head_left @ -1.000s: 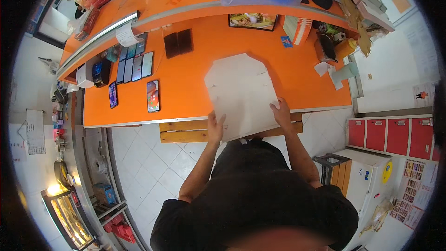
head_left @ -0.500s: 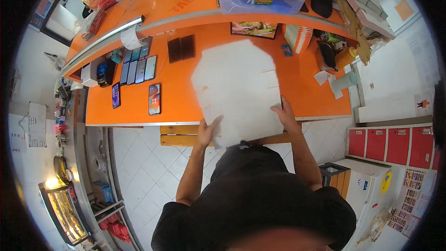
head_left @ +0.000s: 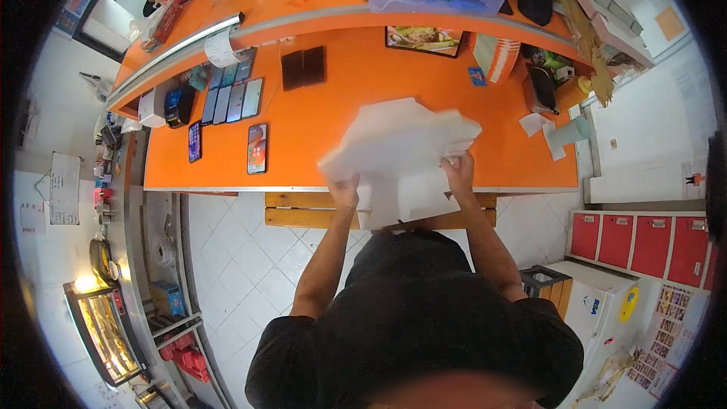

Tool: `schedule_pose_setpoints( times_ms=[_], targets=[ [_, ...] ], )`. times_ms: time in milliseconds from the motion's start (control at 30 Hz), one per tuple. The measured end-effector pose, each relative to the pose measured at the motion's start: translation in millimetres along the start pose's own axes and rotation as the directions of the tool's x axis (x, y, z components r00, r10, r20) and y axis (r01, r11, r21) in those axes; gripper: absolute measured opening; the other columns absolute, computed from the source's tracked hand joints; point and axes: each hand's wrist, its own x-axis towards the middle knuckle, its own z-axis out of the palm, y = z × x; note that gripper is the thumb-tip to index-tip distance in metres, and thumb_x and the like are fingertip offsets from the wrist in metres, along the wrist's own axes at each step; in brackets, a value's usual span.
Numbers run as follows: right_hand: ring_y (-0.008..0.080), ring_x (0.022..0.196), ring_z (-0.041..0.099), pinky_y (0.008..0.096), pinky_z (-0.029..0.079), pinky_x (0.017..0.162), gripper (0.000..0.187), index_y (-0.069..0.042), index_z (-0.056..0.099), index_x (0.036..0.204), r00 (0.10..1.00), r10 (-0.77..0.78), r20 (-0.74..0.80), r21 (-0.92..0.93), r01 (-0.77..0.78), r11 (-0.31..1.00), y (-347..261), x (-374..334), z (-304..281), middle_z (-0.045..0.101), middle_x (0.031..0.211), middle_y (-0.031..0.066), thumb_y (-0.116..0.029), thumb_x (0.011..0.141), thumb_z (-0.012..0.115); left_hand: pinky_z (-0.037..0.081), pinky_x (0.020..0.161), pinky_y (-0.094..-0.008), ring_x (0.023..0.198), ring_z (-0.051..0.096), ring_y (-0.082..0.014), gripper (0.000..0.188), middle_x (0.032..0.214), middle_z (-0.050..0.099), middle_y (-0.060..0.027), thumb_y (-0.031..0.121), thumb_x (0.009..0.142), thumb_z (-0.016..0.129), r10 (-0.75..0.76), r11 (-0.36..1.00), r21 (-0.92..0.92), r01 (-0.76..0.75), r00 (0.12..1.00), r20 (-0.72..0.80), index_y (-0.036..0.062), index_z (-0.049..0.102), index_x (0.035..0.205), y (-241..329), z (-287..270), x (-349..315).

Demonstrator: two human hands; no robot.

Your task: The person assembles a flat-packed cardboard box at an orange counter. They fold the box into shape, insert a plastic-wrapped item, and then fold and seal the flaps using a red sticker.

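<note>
A white sheet of cut cardboard (head_left: 403, 148), a box blank by its flaps and slits, is held over the front edge of the orange table (head_left: 295, 136). Its side flaps are bent up, and the far part is smeared by motion. My left hand (head_left: 344, 191) grips the left side, thumb on top and fingers partly hidden under the board. At the right side, my right hand (head_left: 459, 173) pinches a folded flap. The near end of the cardboard hangs past the table edge, close to my lap.
Several phones (head_left: 257, 148) lie at the table's left, below the orange shelf (head_left: 318, 21). Two dark flat panels (head_left: 304, 68) rest farther back. At the right are a cup (head_left: 569, 132) on its side and paper pieces. A wooden bench (head_left: 303, 210) stands under the table's front.
The cardboard was flat and spread out; now its sides are bent up and it looks shorter. My right hand has moved slightly inward and up, and the view has shifted a little.
</note>
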Motion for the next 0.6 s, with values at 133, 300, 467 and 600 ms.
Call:
schedule_pose_setpoints(
  times_ms=[133,300,467,600],
  targets=[
    [0.019,0.101,0.059,0.0348,0.048,0.088,0.044,0.0,0.05,0.12,0.993,-0.015,-0.118,-0.01,0.014,1.0,6,-6,7,0.061,0.108,0.0093,-0.001,0.08,0.068,0.047,0.086,-0.0338,0.097,0.056,-0.0186,0.039,0.11,0.056,-0.0089,0.014,0.089,0.069,-0.13,0.983,0.145,0.112,0.984,0.123,-0.0002,0.051,0.12,2,-5,5],
    [0.0238,0.094,0.067,0.0369,0.052,0.081,0.047,0.002,0.05,0.119,0.99,-0.011,-0.144,-0.121,-0.007,0.993,-62,10,21,0.067,0.104,0.0144,-0.014,0.083,0.075,0.052,0.068,-0.0301,0.087,0.061,-0.0156,0.038,0.111,0.059,-0.0113,0.028,0.096,0.062,-0.547,0.816,0.302,0.492,0.827,0.131,-0.003,0.053,0.116,42,8,16],
    [0.0318,0.093,0.068,0.0403,0.052,0.082,0.06,0.003,0.052,0.122,0.995,0.022,0.093,-0.538,0.032,0.842,-52,72,-4,0.068,0.107,0.0229,-0.026,0.077,0.079,0.052,0.078,-0.0328,0.094,0.061,-0.0181,0.042,0.109,0.062,-0.0136,0.032,0.099,0.056,-0.571,0.815,0.234,0.531,0.804,0.166,-0.0058,0.054,0.118,61,28,-42],
    [0.0324,0.111,0.06,0.0395,0.047,0.095,0.066,-0.001,0.053,0.129,0.845,0.249,0.474,-0.709,0.199,0.676,-49,132,12,0.062,0.119,0.0217,-0.023,0.074,0.08,0.045,0.096,-0.0361,0.109,0.057,-0.0213,0.047,0.113,0.063,-0.0151,0.037,0.099,0.055,-0.663,0.73,0.305,0.611,0.527,0.532,-0.004,0.058,0.121,14,21,-106]
  ],
)
